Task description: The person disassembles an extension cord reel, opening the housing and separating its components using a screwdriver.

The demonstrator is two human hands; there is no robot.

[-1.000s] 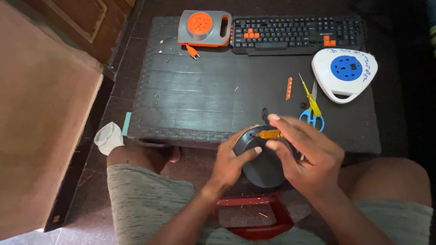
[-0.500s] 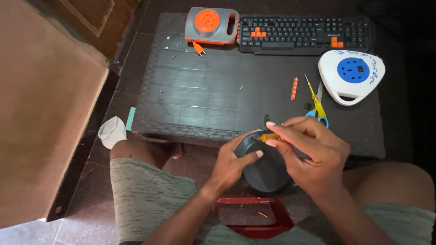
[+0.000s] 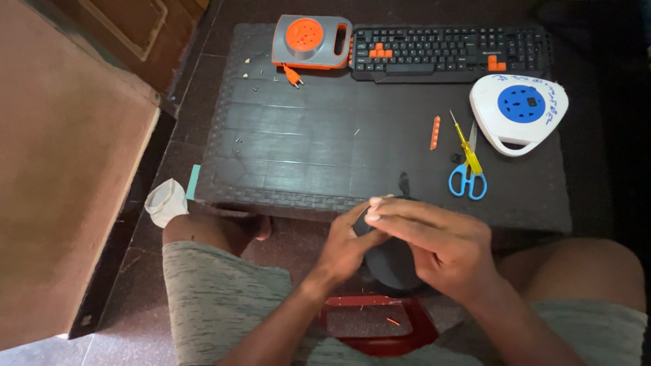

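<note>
- Hands are working low in the middle of the frame, just below the near edge of the dark desk [image 3: 305,149].
- Both hands are holding a round black thing [image 3: 393,266] over the lap, above a red tray [image 3: 380,324] at the bottom of the frame.
- Half a second ago the right hand [image 3: 441,247] was pinching a small orange tool at the top of the black thing. Now that tool is not showing; the right fingers [image 3: 390,215] are lying flat and close together over the top of the black thing, hiding most of it.
- The left hand [image 3: 346,247] is staying where it was, its fingers curled around the left side of the black thing and gripping it.
- I cannot tell if the orange tool is tucked under the right hand or gone.
- My guess: the poking bit is pausing and the hands are now pressing or turning the black thing.
- Farther up the desk nothing is moving:
- a grey and orange cord reel [image 3: 310,42] at the upper middle,
- a black keyboard [image 3: 451,53] beside it,
- a white and blue socket box [image 3: 519,112] at the upper right,
- blue scissors [image 3: 468,177] and a yellow screwdriver [image 3: 466,146] lying crossed,
- a small orange strip [image 3: 435,133] just left of them.
</note>
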